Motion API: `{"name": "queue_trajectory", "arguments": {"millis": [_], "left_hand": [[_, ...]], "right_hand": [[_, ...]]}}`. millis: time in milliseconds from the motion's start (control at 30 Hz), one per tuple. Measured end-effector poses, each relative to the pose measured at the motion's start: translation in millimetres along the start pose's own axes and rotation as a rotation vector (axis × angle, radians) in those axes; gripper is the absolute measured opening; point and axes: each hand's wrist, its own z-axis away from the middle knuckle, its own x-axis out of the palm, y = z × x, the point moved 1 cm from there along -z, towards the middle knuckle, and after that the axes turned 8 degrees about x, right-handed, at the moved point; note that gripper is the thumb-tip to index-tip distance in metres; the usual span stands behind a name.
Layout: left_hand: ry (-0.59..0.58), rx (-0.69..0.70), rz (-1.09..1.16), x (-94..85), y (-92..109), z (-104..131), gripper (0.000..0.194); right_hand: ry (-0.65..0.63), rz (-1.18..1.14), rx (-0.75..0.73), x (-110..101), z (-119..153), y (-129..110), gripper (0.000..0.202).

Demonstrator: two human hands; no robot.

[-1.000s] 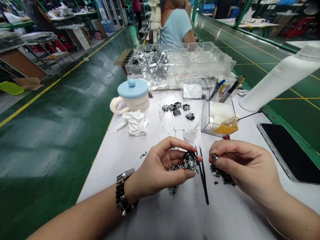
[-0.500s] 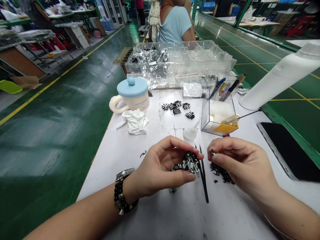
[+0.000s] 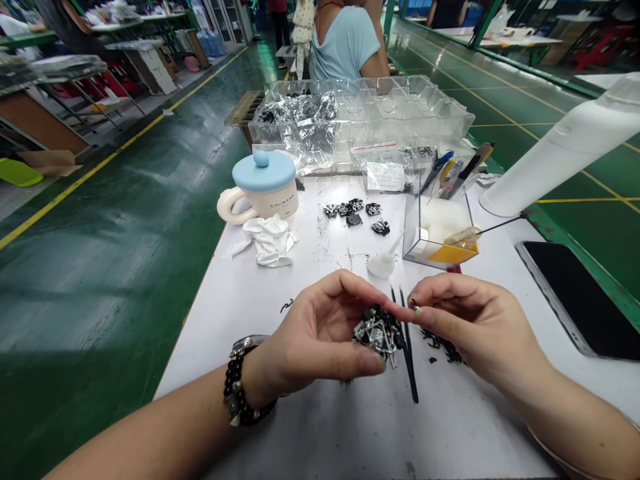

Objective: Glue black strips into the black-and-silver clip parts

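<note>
Between the thumb and fingers of my left hand [image 3: 320,333] is a black and silver mechanical assembly [image 3: 377,331], held above the white table [image 3: 230,293]. My right hand [image 3: 475,327] pinches a tiny dark part [image 3: 414,305] with a shiny spot; its exact kind is too small to tell. The fingertips of both hands meet or nearly meet. Black tweezers [image 3: 409,367] lie on the table just behind and beside the assembly. A pile of small black parts [image 3: 445,347] is partly hidden by my right hand.
Several similar assemblies [image 3: 354,212] lie farther back, near a small white dropper bottle [image 3: 383,263]. A lidded mug [image 3: 265,187] and crumpled tissue [image 3: 270,241] stand left; a clear pen box [image 3: 440,227], white bottle [image 3: 555,147] and phone [image 3: 580,300] right. Plastic trays [image 3: 400,107] sit behind; a person [image 3: 345,40] beyond.
My right hand has moved left with the tiny part, up to my left fingertips. The assembly in my left hand has turned and shifted slightly left.
</note>
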Motion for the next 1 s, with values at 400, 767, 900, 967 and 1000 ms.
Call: {"name": "queue_trajectory", "arguments": {"millis": [400,767,900,967,1000], "left_hand": [[-0.018,-0.047,0.058,1.5,-1.1,1.2,0.035],[-0.018,-0.013,-0.069,0.0,0.0,1.1,0.036],[0.044,-0.011,-0.297,1.0,-0.3,2.3,0.037],[0.041,0.015,-0.383,1.8,-0.8,2.6,0.037],[0.031,0.033,-0.413,2.2,-1.1,2.8,0.038]], "right_hand": [[-0.106,-0.022,0.062,4.8,1.3,-2.5,0.013],[-0.054,-0.041,0.045,-1.3,1.8,1.4,0.013],[-0.084,-0.129,0.021,-4.6,3.6,0.6,0.013],[-0.128,-0.150,0.021,-3.6,4.7,0.3,0.011],[-0.147,-0.155,0.026,-2.7,5.1,0.4,0.011]]}}
